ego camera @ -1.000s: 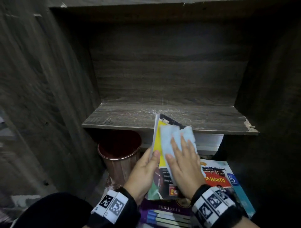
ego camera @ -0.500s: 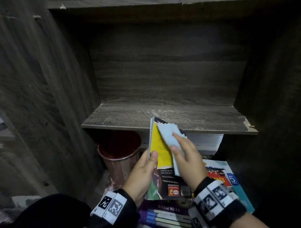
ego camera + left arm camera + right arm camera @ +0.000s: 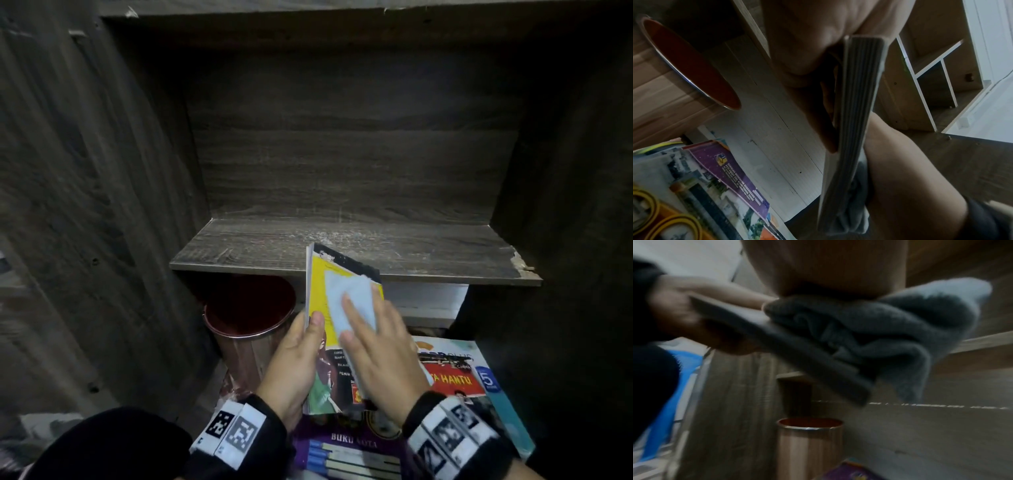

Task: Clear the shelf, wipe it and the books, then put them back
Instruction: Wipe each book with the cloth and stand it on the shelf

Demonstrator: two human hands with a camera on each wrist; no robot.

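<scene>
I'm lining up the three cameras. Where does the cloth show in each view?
Head: the cloth lies mid-frame, pressed flat on the book's yellow cover.
Left wrist: only a grey fold at bottom centre, beside the book's page edge.
Right wrist: centre to upper right, bunched.
Shared landmark: the copper bin.

**Three views, one corner of the shelf unit**

My head camera looks forward and down into the shelf (image 3: 342,253). Both wrist cameras sit very close, angled upward. All three share the copper-rimmed cup (image 3: 248,318) (image 3: 692,65) (image 3: 809,449) and the held book (image 3: 337,301) (image 3: 855,113) (image 3: 777,340).
</scene>
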